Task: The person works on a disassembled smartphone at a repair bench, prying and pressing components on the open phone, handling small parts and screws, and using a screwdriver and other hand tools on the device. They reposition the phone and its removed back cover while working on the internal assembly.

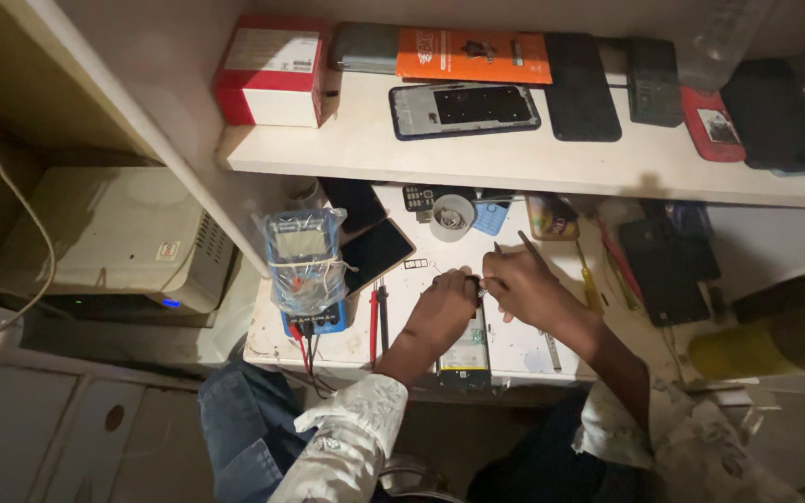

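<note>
An opened phone lies back-up on the white work desk, its circuit board showing. My left hand rests on the phone's upper part and holds it down. My right hand is closed around thin metal tweezers, whose upper ends stick up past my fingers. The tips meet the phone beside my left thumb. Both hands touch over the phone's top end.
A blue multimeter wrapped in plastic stands left, red and black probes beside it. Two dark phones, a tape roll and screwdrivers lie around. The shelf above holds boxes, phone frames and cases.
</note>
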